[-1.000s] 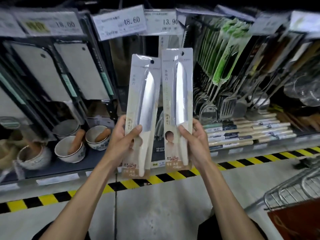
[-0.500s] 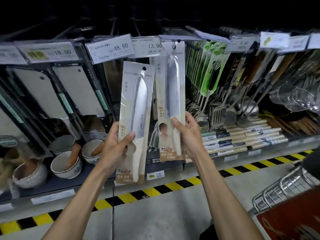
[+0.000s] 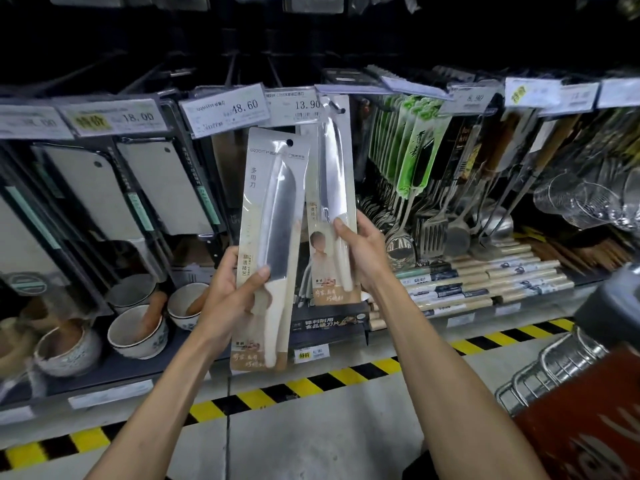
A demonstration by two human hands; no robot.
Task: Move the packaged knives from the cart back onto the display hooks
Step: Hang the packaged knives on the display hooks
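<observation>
Fingers of my left hand [image 3: 228,299] are clamped on the lower half of one knife pack [image 3: 273,237], thumb across the front near where blade meets handle. I hold it upright, just left of the second pack [image 3: 332,202], their edges overlapping a little. My right hand [image 3: 363,251] grips that second pack at the handle, fingers wrapped round its right edge. Its top reaches the hook [image 3: 337,108] beside the 13.90 tag [image 3: 298,105], and the hang hole looks to be at the hook's tip, though I cannot tell whether it is threaded on. At lower right I see the cart [image 3: 554,368], wire rim showing.
</observation>
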